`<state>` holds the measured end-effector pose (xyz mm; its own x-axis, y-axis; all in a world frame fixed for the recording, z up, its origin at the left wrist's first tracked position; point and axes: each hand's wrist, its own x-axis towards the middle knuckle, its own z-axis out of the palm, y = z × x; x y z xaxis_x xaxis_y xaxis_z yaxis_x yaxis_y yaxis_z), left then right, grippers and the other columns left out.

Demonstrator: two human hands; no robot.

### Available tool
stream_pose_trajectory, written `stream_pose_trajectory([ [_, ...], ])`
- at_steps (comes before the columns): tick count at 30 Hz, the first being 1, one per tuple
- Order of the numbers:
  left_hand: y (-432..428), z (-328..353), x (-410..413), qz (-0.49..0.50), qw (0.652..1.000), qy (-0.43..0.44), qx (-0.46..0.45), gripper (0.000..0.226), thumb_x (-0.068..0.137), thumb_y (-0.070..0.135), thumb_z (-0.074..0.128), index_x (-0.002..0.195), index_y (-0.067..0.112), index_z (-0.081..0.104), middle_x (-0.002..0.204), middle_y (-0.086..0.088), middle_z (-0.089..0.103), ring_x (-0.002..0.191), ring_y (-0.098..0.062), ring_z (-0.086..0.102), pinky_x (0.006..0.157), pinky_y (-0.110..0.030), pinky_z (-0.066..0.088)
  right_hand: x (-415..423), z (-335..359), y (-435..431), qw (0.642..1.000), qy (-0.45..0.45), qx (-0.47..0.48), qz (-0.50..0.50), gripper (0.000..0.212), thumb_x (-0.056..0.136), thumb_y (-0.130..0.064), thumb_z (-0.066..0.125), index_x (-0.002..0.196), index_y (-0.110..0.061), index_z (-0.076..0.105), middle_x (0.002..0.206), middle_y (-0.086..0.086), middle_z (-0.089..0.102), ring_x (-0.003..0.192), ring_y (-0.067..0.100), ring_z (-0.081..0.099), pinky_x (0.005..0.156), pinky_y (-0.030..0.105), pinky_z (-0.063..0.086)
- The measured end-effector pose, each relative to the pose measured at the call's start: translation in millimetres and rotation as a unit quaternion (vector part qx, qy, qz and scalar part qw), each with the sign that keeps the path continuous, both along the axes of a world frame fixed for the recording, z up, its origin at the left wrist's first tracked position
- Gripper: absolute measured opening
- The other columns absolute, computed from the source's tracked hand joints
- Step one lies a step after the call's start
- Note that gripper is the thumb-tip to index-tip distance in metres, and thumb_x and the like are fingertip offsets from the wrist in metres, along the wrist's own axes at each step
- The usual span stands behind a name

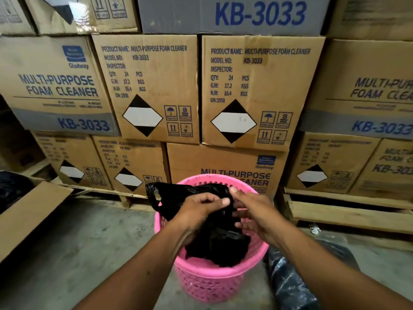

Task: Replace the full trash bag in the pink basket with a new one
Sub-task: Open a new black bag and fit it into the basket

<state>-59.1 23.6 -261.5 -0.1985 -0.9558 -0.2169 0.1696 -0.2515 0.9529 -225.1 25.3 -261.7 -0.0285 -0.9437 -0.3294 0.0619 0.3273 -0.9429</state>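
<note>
At the far left, a dark black plastic bundle [11,189] lies on the floor behind a loose flat sheet of brown cardboard [29,218]; what it holds I cannot tell. Behind everything stands a wall of stacked brown cardboard cartons [145,86] printed with a foam cleaner label, on wooden pallets.

In the middle, the round pink plastic basket with perforated walls [210,280] stands on the grey concrete floor. Over its opening the person holds a thin black plastic trash bag [219,240], which is crumpled and not yet opened; its lower part hangs into the basket, and one handle loop sticks out to the left above the rim. The left hand [201,211] is closed on the upper part of the bag, the fingers curled and pressed on the film. The right hand [252,211] is just beside it, fingers spread and touching the bag, the thumb up at the top edge.

On the right, on the floor near the basket, lies a filled shiny black plastic bag [290,283], probably the old one already taken out. It seems the removal is done; what is left is to open the new bag, push it down and fold its edge over the rim.
</note>
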Motion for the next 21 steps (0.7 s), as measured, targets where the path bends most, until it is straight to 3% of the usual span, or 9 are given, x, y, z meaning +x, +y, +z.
stream_pose_trajectory([
  [2,-1.3,-0.9,-4.3,-0.015,0.999,0.043,0.021,0.014,0.076,0.016,0.079,0.068,0.015,0.069,0.073,-0.007,0.068,0.069,-0.018,0.064,0.067,-0.033,0.054,5.4,-6.0,-2.8,1.0,-0.004,-0.006,0.01,0.012,0.088,-0.024,0.073,0.088,-0.012,0.076,0.075,0.001,0.074,0.063,0.011,0.069,0.053,0.023,0.054],
  [5,-4.7,-6.9,-1.6,0.002,0.998,0.044,0.039,0.024,0.085,0.003,0.072,0.066,0.013,0.06,0.079,-0.012,0.064,0.078,-0.024,0.062,0.067,-0.038,0.058,-1.4,-9.3,-6.0,0.999,0.011,-0.018,-0.034,0.015,0.091,-0.008,0.066,0.076,-0.01,0.07,0.067,0.003,0.07,0.051,0.005,0.066,0.045,0.016,0.05],
  [8,-7.7,-17.6,12.1,0.097,0.994,-0.001,0.051,0.036,0.088,-0.013,0.054,0.066,0.015,0.051,0.078,-0.015,0.057,0.076,-0.024,0.058,0.06,-0.033,0.053,-25.7,-10.6,-11.4,0.99,-0.059,0.003,-0.125,0.017,0.086,-0.001,0.06,0.074,-0.01,0.068,0.071,0.014,0.071,0.065,0.022,0.068,0.063,0.03,0.057],
  [10,-8.6,-21.5,21.4,0.16,0.985,-0.014,0.061,0.026,0.09,-0.012,0.052,0.086,0.008,0.068,0.09,-0.018,0.069,0.084,-0.031,0.067,0.073,-0.039,0.057,-44.1,-13.4,-14.4,0.985,-0.07,-0.004,-0.155,0.022,0.083,0.006,0.051,0.076,-0.011,0.062,0.078,0.019,0.064,0.074,0.029,0.062,0.071,0.04,0.055],
  [12,-10.4,-22.4,28.2,0.205,0.976,-0.018,0.073,0.021,0.09,-0.006,0.057,0.101,0.004,0.072,0.094,-0.016,0.076,0.088,-0.032,0.072,0.078,-0.044,0.06,-53.6,-14.5,-13.1,0.991,-0.026,-0.008,-0.132,0.031,0.082,0.01,0.044,0.074,-0.015,0.061,0.072,0.012,0.065,0.066,0.024,0.062,0.058,0.032,0.054],
  [14,-12.7,-24.5,35.5,0.211,0.974,-0.052,0.068,0.019,0.087,-0.001,0.054,0.082,0.01,0.069,0.077,-0.006,0.073,0.073,-0.022,0.071,0.066,-0.032,0.059,-54.4,-18.2,-11.1,0.996,0.059,0.001,-0.071,0.035,0.082,0.004,0.043,0.078,-0.017,0.071,0.076,0.008,0.072,0.068,0.021,0.065,0.059,0.029,0.052],
  [16,-12.1,-23.7,39.9,0.167,0.973,-0.15,0.053,0.02,0.085,0.011,0.055,0.067,0.014,0.062,0.064,0.005,0.068,0.064,-0.014,0.065,0.06,-0.025,0.047,-53.4,-21.8,-9.9,0.988,0.153,0.017,-0.015,0.03,0.08,-0.01,0.048,0.091,-0.016,0.075,0.092,0.013,0.075,0.087,0.028,0.067,0.075,0.035,0.051],
  [19,-10.7,-24.4,47.1,0.115,0.928,-0.355,-0.022,0.021,0.087,0.037,0.071,0.084,0.017,0.078,0.078,0.011,0.077,0.077,-0.011,0.069,0.064,-0.026,0.051,-51.1,-20.2,-7.1,0.972,0.227,0.014,0.064,0.03,0.087,-0.045,0.063,0.094,-0.019,0.077,0.088,0.004,0.079,0.086,0.024,0.075,0.081,0.034,0.054],
  [21,-8.4,-23.7,52.3,0.143,0.897,-0.411,-0.078,0.024,0.085,0.03,0.077,0.103,0.015,0.078,0.097,0.0,0.079,0.089,-0.017,0.07,0.073,-0.028,0.054,-48.0,-19.9,-7.2,0.959,0.269,-0.028,0.08,0.034,0.087,-0.047,0.069,0.088,-0.015,0.079,0.083,0.006,0.08,0.08,0.024,0.076,0.076,0.035,0.058],
])
